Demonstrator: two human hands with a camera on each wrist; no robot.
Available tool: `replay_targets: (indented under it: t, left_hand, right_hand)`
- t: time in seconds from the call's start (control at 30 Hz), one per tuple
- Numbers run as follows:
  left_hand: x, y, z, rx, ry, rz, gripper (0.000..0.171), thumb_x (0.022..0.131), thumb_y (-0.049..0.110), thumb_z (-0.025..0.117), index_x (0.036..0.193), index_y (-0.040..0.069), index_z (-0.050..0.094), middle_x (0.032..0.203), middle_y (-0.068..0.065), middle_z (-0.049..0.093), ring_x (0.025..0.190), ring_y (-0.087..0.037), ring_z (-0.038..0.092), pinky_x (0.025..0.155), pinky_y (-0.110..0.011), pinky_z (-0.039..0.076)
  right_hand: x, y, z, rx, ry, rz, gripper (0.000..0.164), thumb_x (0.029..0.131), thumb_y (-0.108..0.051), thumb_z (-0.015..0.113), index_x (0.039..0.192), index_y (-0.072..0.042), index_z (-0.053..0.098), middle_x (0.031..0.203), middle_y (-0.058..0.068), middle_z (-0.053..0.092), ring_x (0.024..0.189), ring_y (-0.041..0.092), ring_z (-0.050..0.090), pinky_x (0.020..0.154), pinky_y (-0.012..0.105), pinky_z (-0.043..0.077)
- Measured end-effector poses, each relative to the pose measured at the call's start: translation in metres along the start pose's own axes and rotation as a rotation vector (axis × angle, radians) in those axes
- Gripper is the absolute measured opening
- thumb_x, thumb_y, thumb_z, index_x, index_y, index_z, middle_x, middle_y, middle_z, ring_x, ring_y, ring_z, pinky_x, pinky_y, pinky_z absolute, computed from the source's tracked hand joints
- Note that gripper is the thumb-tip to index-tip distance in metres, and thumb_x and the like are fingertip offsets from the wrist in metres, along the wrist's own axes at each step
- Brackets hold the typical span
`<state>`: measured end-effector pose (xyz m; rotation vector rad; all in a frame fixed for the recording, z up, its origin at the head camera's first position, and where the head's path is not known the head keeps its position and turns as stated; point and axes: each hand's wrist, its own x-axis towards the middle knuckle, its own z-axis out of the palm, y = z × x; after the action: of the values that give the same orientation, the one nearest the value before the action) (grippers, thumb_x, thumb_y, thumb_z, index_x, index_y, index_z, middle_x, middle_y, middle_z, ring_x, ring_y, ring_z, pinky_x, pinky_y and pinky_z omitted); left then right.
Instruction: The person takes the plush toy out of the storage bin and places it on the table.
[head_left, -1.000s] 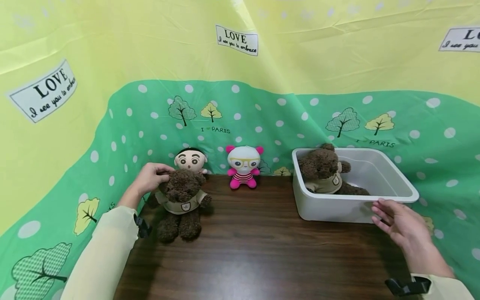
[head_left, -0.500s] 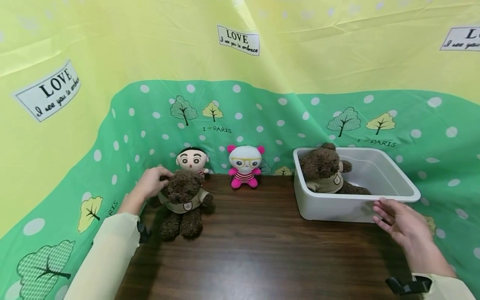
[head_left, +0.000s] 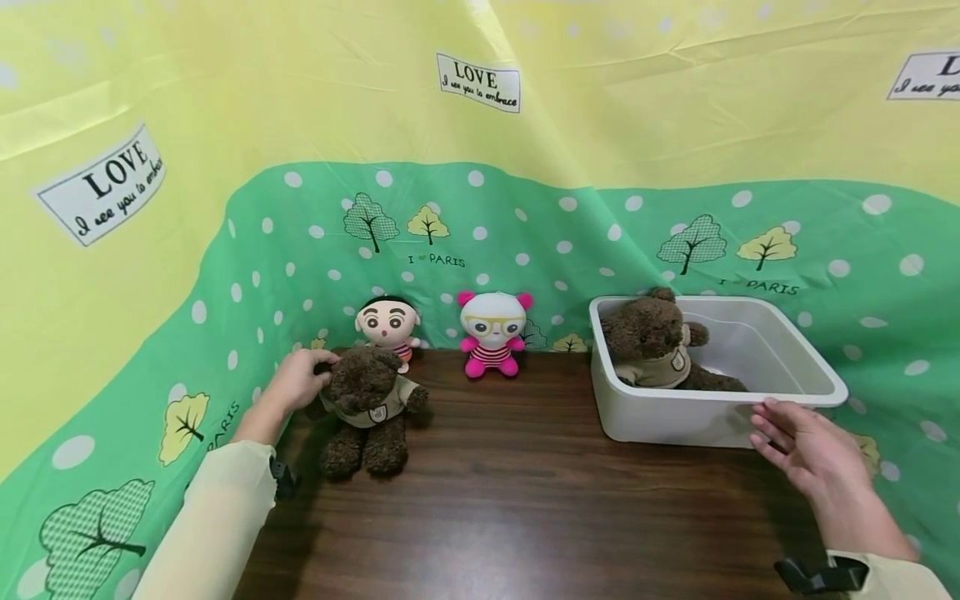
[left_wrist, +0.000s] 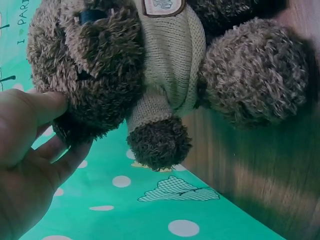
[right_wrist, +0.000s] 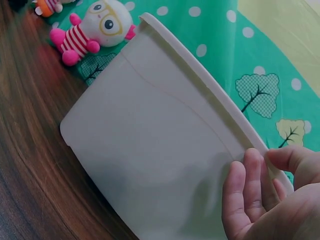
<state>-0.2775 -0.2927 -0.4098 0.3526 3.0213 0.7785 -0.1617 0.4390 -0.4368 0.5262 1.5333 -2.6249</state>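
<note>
A brown teddy bear [head_left: 363, 387] in a beige sweater sits upright at the left of the table. My left hand [head_left: 296, 382] pinches the side of its head at the ear, with the thumb in front and fingers behind in the left wrist view. Far right stands a light grey plastic bin [head_left: 678, 419]; a second teddy bear [head_left: 648, 333] in a similar sweater leans inside at its left end. My right hand [head_left: 817, 454] holds the bin's near rim, the thumb at the edge and fingertips against the outer wall [right_wrist: 150, 130] in the right wrist view.
Behind the left bear sits a black-haired doll [head_left: 387, 323], partly hidden. A pink and white panda toy [head_left: 492, 329] with yellow glasses sits at the back middle of the brown wooden table [head_left: 487, 500]. A green and yellow printed cloth [head_left: 480, 208] hangs around the back and sides.
My left hand has moved slightly down along the bear's head, which dips a little and uncovers more of the doll behind. My right hand and the bin keep their places; the view shifts slightly.
</note>
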Motion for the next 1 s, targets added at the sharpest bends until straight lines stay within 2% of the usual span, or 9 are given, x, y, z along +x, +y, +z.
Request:
replay_targets:
  t: [0.13, 0.23, 0.27, 0.3, 0.4, 0.5, 0.53, 0.8, 1.0]
  left_hand:
    - [0.003, -0.001, -0.004, -0.031, 0.006, -0.021, 0.035, 0.103, 0.004, 0.059, 0.137, -0.001, 0.062, 0.145, -0.032, 0.053, 0.075, -0.046, 0.057, 0.057, -0.039, 0.044]
    - [0.006, 0.0, -0.009, -0.033, 0.025, -0.011, 0.037, 0.104, 0.004, 0.056, 0.141, 0.0, 0.06, 0.15, -0.032, 0.047, 0.067, -0.045, 0.056, 0.053, -0.041, 0.044]
    - [0.008, 0.001, -0.01, -0.026, 0.028, -0.004, 0.038, 0.104, 0.003, 0.055, 0.142, -0.001, 0.059, 0.151, -0.033, 0.045, 0.06, -0.042, 0.051, 0.051, -0.042, 0.043]
    - [0.01, 0.002, -0.011, -0.012, 0.035, 0.005, 0.038, 0.104, 0.003, 0.053, 0.142, -0.001, 0.059, 0.152, -0.033, 0.045, 0.06, -0.041, 0.053, 0.053, -0.043, 0.044]
    - [0.015, 0.006, -0.011, 0.068, 0.067, 0.052, 0.037, 0.105, 0.003, 0.05, 0.141, -0.001, 0.06, 0.148, -0.03, 0.051, 0.088, -0.043, 0.065, 0.068, -0.048, 0.05]
    - [0.02, 0.011, -0.007, 0.119, 0.096, 0.085, 0.038, 0.106, 0.005, 0.046, 0.14, -0.001, 0.06, 0.143, -0.027, 0.057, 0.118, -0.044, 0.06, 0.086, -0.053, 0.047]
    - [0.022, 0.013, -0.006, 0.122, 0.097, 0.086, 0.04, 0.106, 0.007, 0.044, 0.142, 0.0, 0.059, 0.143, -0.027, 0.057, 0.111, -0.042, 0.061, 0.087, -0.054, 0.047]
    - [0.032, 0.022, 0.002, 0.174, 0.125, 0.091, 0.056, 0.106, 0.042, 0.054, 0.146, 0.003, 0.056, 0.143, -0.026, 0.056, 0.133, -0.048, 0.049, 0.11, -0.064, 0.037]
    - [0.034, 0.026, 0.003, 0.187, 0.128, 0.073, 0.054, 0.105, 0.039, 0.056, 0.144, 0.003, 0.057, 0.144, -0.026, 0.054, 0.134, -0.049, 0.047, 0.111, -0.064, 0.036]
  right_hand:
    - [0.0, -0.001, -0.001, 0.0, -0.02, 0.002, 0.023, 0.105, -0.016, 0.06, 0.089, -0.016, 0.077, 0.087, -0.002, 0.078, 0.079, 0.012, 0.075, 0.067, 0.037, 0.062]
    - [-0.001, -0.002, 0.0, -0.01, -0.021, 0.0, 0.022, 0.104, -0.016, 0.061, 0.089, -0.016, 0.078, 0.087, -0.002, 0.078, 0.08, 0.012, 0.075, 0.067, 0.037, 0.062]
    - [-0.001, -0.002, 0.0, -0.013, -0.02, -0.001, 0.022, 0.104, -0.016, 0.061, 0.089, -0.016, 0.078, 0.087, -0.002, 0.078, 0.08, 0.011, 0.075, 0.067, 0.036, 0.062]
    - [-0.001, -0.003, 0.001, -0.014, -0.019, -0.001, 0.022, 0.104, -0.016, 0.061, 0.089, -0.016, 0.078, 0.087, -0.002, 0.078, 0.08, 0.011, 0.075, 0.067, 0.036, 0.062]
    - [-0.002, -0.004, 0.002, -0.016, -0.016, 0.001, 0.023, 0.104, -0.015, 0.061, 0.089, -0.016, 0.078, 0.087, -0.002, 0.078, 0.08, 0.011, 0.075, 0.067, 0.036, 0.062]
    - [-0.003, -0.004, 0.003, -0.024, -0.003, 0.0, 0.021, 0.103, -0.016, 0.063, 0.088, -0.017, 0.078, 0.086, -0.002, 0.078, 0.079, 0.011, 0.075, 0.067, 0.036, 0.063]
    - [-0.003, -0.003, 0.003, -0.026, -0.002, 0.001, 0.021, 0.103, -0.016, 0.062, 0.088, -0.017, 0.077, 0.086, -0.002, 0.078, 0.079, 0.011, 0.075, 0.067, 0.036, 0.063]
    - [-0.004, -0.003, 0.006, -0.051, 0.021, -0.004, 0.018, 0.102, -0.018, 0.065, 0.088, -0.018, 0.077, 0.086, -0.002, 0.078, 0.079, 0.011, 0.075, 0.067, 0.036, 0.063]
    - [-0.004, -0.004, 0.005, -0.053, 0.033, -0.003, 0.017, 0.102, -0.019, 0.066, 0.088, -0.018, 0.077, 0.085, -0.002, 0.078, 0.078, 0.012, 0.075, 0.066, 0.036, 0.063]
